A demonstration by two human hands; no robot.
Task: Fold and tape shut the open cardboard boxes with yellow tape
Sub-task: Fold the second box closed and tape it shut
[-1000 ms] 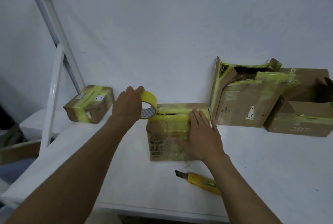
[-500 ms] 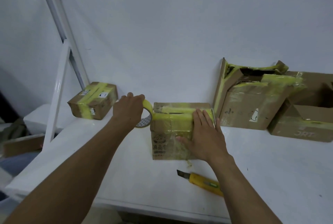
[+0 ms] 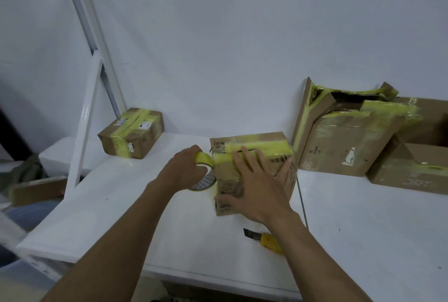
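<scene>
One box (image 3: 257,139) sits on the table (image 3: 121,204); my left hand (image 3: 184,170) grips the tape roll (image 3: 205,159) at its left side, my right hand (image 3: 257,192) presses its front, fingers spread.

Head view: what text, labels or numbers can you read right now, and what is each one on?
"JRT": pale letters on the front of the rightmost box.
Blurred: dark print and a logo on the middle box.
Too small: white labels on the left taped box.
Unreadable: print inside the tape roll.
Unreadable: scribbles and a white sticker on the tall open box.
</scene>
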